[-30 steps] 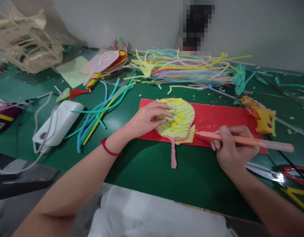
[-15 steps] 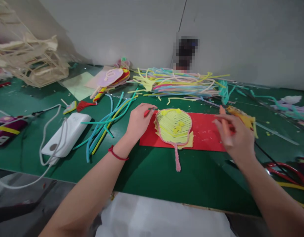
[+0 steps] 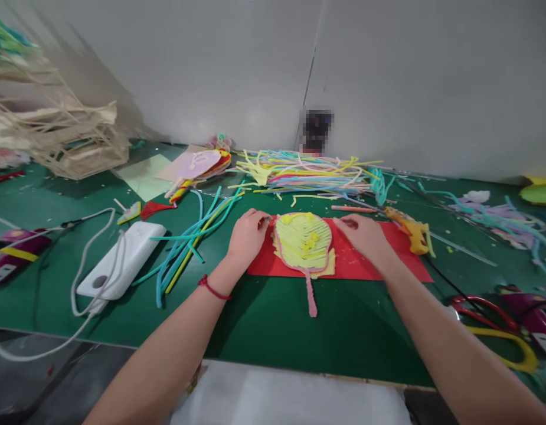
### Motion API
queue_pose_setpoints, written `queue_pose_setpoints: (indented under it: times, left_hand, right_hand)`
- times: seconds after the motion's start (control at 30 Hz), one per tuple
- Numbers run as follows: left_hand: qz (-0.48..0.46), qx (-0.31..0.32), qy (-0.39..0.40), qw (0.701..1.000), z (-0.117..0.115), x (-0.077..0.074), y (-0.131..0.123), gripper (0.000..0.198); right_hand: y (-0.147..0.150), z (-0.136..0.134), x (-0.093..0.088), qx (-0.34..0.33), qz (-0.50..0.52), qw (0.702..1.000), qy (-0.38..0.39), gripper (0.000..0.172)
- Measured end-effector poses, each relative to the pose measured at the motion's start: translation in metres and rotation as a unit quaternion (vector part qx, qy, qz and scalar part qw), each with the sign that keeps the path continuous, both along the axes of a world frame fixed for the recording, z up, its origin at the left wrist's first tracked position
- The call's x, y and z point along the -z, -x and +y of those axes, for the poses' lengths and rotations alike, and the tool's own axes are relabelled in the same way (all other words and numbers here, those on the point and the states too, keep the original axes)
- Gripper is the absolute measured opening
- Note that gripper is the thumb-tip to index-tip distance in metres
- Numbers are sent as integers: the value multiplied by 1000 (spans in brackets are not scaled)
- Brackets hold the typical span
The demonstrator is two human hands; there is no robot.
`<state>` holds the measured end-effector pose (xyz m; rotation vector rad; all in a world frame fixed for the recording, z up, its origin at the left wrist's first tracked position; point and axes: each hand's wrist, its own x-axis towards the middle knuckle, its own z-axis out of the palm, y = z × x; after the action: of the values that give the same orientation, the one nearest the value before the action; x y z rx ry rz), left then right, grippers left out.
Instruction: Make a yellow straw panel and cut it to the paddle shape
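Note:
A small fan-shaped craft piece lies on a red sheet. Yellow ridged strips fill it, a pink rim borders it, and its pink handle points toward me. Yellow material shows under its lower edge. My left hand is at its left side, fingers loosely bent and apart, with nothing visible in them. From the other side, my right hand reaches over the red sheet, fingertips close to the fan's right rim and holding nothing I can see. A pinkish-orange stick lies behind that hand.
Coloured pipe cleaners are heaped at the back; loose ones lie left, beside a white power bank with a cable. To the right are a yellow-orange glue gun, red-handled scissors and a yellow handle loop. Finished fans lie back left.
My right hand has let go of the pinkish-orange stick, now on the table, and moved left to the fan. My left hand stays by the fan's left side. The view has shifted.

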<state>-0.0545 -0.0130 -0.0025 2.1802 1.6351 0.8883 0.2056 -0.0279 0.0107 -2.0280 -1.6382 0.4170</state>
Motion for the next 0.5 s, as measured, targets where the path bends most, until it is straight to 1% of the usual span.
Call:
queue_pose_setpoints:
  times: [0.1, 0.23, 0.4, 0.5]
  left_hand:
    - [23, 17, 28, 999, -2, 0, -2, 20]
    - [32, 30, 32, 999, -2, 3, -4, 21]
    - [27, 29, 32, 999, 0, 4, -3, 20]
    - [19, 26, 28, 999, 0, 4, -3, 18]
  right_hand:
    - [9, -1, 8, -6, 28, 1000, 12, 30]
    - [14, 2, 14, -27, 58, 998, 8, 27]
    - [17, 1, 17, -27, 67, 997, -8, 26]
    - [15, -1, 15, -14, 57, 998, -24, 28]
